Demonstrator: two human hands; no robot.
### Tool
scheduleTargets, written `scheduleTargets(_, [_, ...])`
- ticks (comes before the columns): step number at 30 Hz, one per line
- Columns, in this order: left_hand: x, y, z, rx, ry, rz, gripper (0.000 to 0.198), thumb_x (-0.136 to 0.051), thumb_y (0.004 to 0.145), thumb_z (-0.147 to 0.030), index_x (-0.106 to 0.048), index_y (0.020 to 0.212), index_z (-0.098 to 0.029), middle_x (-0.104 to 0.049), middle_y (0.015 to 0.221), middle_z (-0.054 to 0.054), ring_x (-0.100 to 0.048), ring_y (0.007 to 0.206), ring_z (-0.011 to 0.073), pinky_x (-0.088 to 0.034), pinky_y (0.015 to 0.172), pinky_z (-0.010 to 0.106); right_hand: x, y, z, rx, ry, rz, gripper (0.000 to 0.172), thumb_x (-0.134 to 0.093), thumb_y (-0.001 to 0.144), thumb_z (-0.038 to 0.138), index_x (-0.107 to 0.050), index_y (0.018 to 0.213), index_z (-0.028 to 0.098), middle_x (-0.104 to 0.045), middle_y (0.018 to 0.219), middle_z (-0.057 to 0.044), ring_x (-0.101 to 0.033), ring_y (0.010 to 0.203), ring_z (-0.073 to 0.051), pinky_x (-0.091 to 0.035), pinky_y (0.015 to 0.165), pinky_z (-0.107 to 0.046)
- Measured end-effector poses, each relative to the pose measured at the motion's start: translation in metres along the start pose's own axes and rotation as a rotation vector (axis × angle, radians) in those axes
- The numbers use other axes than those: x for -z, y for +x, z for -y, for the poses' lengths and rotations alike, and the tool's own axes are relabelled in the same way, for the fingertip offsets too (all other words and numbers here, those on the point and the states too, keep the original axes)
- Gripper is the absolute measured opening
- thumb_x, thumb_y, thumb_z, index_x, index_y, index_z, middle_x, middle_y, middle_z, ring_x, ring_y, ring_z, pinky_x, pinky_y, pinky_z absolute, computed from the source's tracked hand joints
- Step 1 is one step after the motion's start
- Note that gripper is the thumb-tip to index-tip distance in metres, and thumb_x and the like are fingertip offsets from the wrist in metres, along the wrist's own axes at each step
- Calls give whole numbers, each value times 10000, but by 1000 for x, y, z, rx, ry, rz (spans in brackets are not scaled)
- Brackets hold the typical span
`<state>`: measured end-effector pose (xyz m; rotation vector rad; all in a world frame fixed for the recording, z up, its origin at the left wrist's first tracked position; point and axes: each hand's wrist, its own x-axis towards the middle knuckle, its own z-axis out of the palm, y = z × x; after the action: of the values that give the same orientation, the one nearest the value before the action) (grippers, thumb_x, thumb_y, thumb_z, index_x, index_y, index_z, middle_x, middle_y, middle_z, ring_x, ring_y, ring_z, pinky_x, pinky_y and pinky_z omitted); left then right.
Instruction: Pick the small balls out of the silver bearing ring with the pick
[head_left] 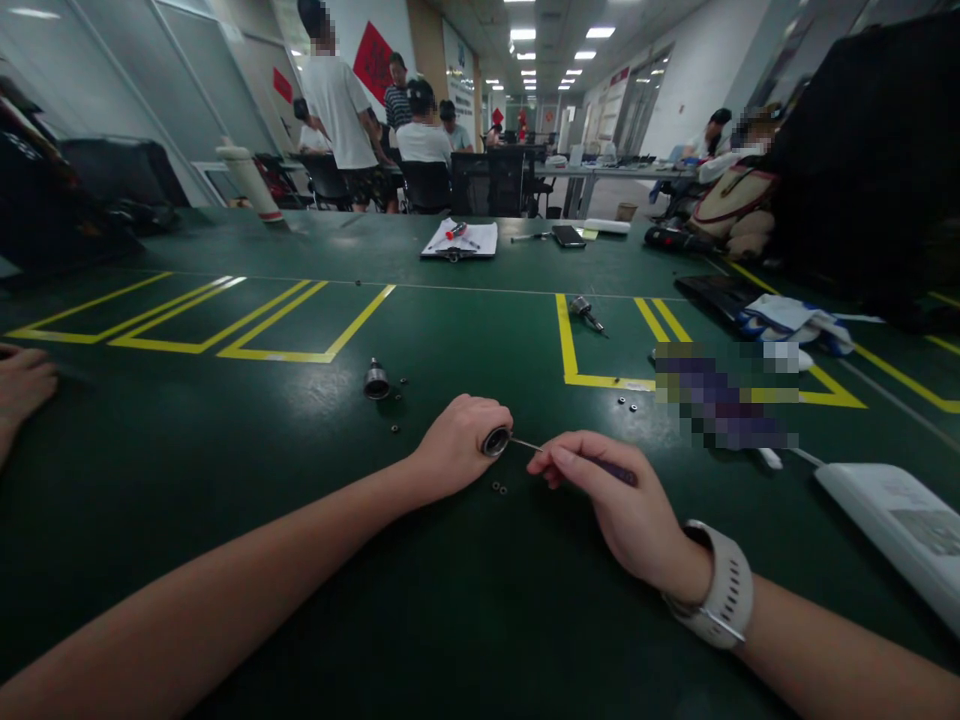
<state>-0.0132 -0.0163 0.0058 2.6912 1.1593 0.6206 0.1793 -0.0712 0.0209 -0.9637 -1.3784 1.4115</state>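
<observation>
My left hand (459, 442) is closed around a small metal cylinder (496, 441), its open end facing right. My right hand (600, 492) pinches a thin screwdriver (592, 463) with a dark handle; the shaft's tip reaches into the cylinder's mouth. Both hands rest on the dark green table (300, 520). Two tiny nuts (498, 488) lie just below the cylinder. A second metal cylinder (376, 380) stands a little farther away to the left, with small nuts (395, 428) scattered near it.
Yellow tape boxes (568, 345) mark the table. Another metal part (583, 311), a clipboard (460, 240), a phone (568, 236), gloves (791, 320) and a white booklet (892, 525) lie around. Another person's hand (22, 385) rests at the left edge. Several people sit and stand behind.
</observation>
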Motion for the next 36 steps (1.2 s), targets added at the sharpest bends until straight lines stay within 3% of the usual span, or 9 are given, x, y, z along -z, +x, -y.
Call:
scheduleTargets(3, [1, -1, -3, 3, 58, 9, 106, -491, 789, -115, -531, 699, -156, -558, 662, 0, -515, 649, 151, -334, 630, 287, -1, -3, 2, 30, -153, 26, 160, -582, 834, 273, -714, 808, 187, -666, 788, -42, -569, 733, -179, -418, 691, -334])
scheduleTargets(10, [1, -2, -1, 0, 23, -18, 109, -488, 797, -128, -523, 699, -161, -558, 669, -7, -513, 654, 142, -338, 640, 282, 3, 5, -3, -147, 295, 23, 160, -588, 808, 220, -708, 721, 159, -689, 757, -57, -573, 709, -156, -430, 667, -292])
scheduleTargets(15, [-1, 0, 0, 4, -12, -41, 112, -490, 799, -127, -516, 694, -160, -560, 664, -10, -518, 653, 136, -350, 650, 279, 4, 8, -4, -181, 372, 47, 167, -573, 811, 192, -705, 719, 148, -696, 755, -61, -577, 700, -147, -432, 657, -275])
scheduleTargets(24, [-2, 0, 0, -35, 15, -1, 106, -482, 801, -131, -520, 705, -157, -567, 681, 1, -515, 668, 140, -346, 652, 285, 5, 5, -10, -98, 399, -51, 186, -535, 753, 165, -658, 614, 170, -629, 592, -15, -526, 572, -128, -375, 542, -253])
scheduleTargets(36, [0, 1, -7, -116, 122, 56, 113, -470, 802, -125, -553, 731, -154, -555, 671, 12, -500, 665, 150, -340, 649, 290, 3, 1, -7, -6, 282, -158, 334, -599, 781, 302, -509, 477, 197, -423, 461, 45, -352, 443, -97, -256, 453, -260])
